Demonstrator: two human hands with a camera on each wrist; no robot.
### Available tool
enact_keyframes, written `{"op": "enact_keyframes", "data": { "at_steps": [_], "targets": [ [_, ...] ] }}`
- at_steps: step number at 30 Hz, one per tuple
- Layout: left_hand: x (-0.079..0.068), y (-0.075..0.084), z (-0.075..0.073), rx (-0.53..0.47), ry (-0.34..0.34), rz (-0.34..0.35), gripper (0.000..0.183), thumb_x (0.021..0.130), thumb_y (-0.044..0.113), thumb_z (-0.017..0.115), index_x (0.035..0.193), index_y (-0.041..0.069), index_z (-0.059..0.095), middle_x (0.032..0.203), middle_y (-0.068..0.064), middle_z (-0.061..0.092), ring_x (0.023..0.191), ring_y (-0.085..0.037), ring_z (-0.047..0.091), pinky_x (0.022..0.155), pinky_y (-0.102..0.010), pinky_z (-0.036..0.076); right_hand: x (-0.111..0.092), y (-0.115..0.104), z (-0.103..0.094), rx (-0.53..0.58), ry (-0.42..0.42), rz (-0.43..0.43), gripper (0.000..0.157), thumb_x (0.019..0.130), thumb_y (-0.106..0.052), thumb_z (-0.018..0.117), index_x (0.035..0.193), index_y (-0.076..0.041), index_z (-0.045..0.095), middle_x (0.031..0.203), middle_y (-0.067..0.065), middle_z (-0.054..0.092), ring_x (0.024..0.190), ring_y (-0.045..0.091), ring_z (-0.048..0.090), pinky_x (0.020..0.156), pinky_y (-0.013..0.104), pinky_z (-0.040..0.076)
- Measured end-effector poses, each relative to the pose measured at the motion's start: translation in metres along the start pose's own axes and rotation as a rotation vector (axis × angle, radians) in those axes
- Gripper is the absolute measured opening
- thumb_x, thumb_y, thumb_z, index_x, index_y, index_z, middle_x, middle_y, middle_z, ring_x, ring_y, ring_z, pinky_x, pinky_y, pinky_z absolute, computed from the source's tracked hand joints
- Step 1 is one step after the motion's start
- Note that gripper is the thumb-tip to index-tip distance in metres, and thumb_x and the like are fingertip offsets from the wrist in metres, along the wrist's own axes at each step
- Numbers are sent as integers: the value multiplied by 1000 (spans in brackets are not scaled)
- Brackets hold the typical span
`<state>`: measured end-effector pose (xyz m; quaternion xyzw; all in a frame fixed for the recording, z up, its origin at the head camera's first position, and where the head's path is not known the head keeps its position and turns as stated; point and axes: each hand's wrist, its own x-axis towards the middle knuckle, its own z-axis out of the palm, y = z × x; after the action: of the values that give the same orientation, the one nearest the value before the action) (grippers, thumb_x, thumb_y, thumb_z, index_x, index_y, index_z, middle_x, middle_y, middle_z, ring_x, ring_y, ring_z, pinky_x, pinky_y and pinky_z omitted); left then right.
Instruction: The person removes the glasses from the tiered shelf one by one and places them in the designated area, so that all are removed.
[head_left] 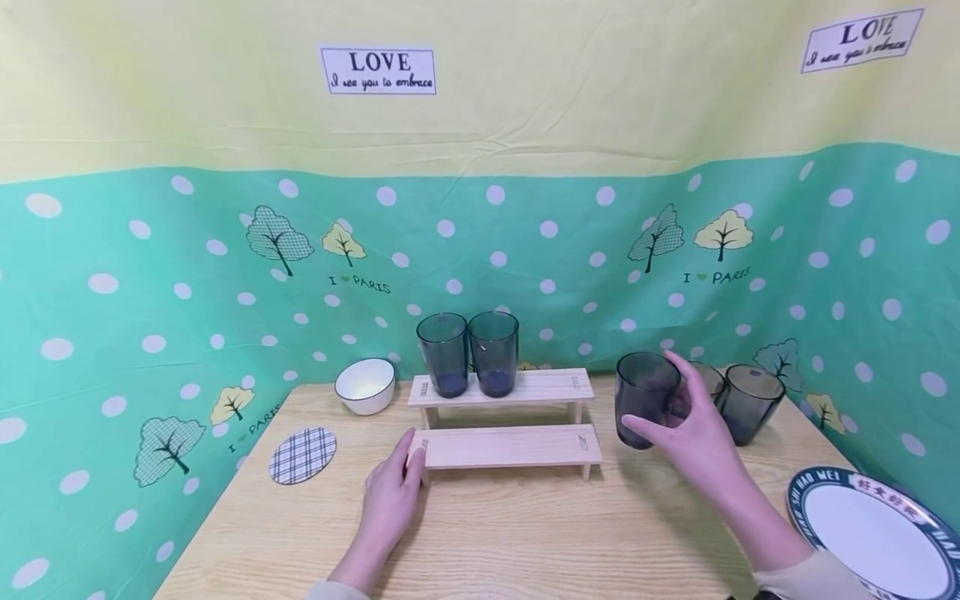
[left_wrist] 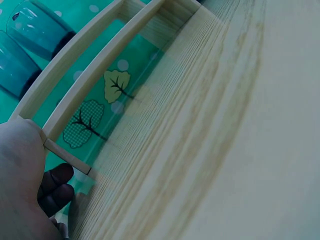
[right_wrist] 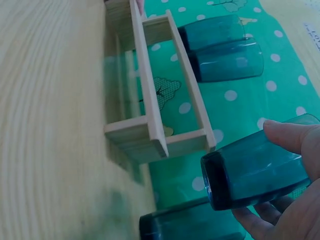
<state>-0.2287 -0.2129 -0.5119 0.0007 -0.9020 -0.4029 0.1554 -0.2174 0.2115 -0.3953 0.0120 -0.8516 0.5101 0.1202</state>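
Note:
My right hand (head_left: 701, 433) grips a dark tinted glass (head_left: 643, 396) around its side, upright and raised to the right of a two-step wooden rack (head_left: 510, 447). In the right wrist view the base of this held glass (right_wrist: 216, 181) hangs off the table. At the rack's left end, my left hand (head_left: 393, 487) holds the lower shelf between thumb and fingers. Two matching glasses (head_left: 447, 358) stand side by side on the left half of the upper shelf (head_left: 547, 385). The lower shelf is bare.
Behind my right hand stand more tinted glasses (head_left: 750, 404) on the table. A white bowl (head_left: 365, 387) and a checked round coaster (head_left: 303, 456) lie left of the rack. A white plate with a dark green rim (head_left: 813, 500) sits at the right edge. A patterned curtain (head_left: 495, 225) backs the table.

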Motion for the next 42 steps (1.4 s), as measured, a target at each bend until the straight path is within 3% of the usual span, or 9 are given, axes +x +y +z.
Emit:
{"op": "enact_keyframes", "data": {
  "at_steps": [9,21,26,31,37,42],
  "targets": [
    [1,-3,2,15,7,2,55,120,36,49,165,4,50,152,-22,65,139,-51,59,122,-71,31,-2,19,-6,-47,-4,12,128,89,-45,95,180,-27,6,173,35,28,150,58,42,116,68,45],
    [1,0,0,2,-4,-4,56,120,38,49,165,5,49,153,-22,64,141,-51,58,123,-70,29,-1,43,-8,-94,-7,31,129,89,-42,96,179,-23,6,171,40,25,144,62,45,109,73,47],
    [1,-1,0,-1,-6,-13,56,120,39,49,166,6,49,153,-22,64,140,-51,58,124,-70,28,0,51,-5,-119,-14,47,129,89,-41,96,179,-19,7,168,40,31,130,52,59,98,60,55],
    [0,0,1,-1,-6,-15,56,120,38,50,166,6,50,150,-21,67,139,-50,59,124,-70,28,0,58,-1,-124,-7,73,126,89,-38,97,178,-17,11,158,40,42,121,46,63,86,46,57],
    [1,1,1,3,-4,-13,56,120,37,50,165,6,50,148,-21,68,138,-50,59,124,-70,29,0,63,2,-101,-3,81,123,89,-34,97,178,-18,13,147,36,48,101,36,68,75,37,57],
    [1,0,1,4,-6,-15,55,120,37,50,166,6,50,150,-21,67,140,-50,59,124,-70,29,0,68,5,-79,-11,81,123,89,-31,97,177,-18,13,145,37,51,104,37,69,77,35,58]
  ]
}}
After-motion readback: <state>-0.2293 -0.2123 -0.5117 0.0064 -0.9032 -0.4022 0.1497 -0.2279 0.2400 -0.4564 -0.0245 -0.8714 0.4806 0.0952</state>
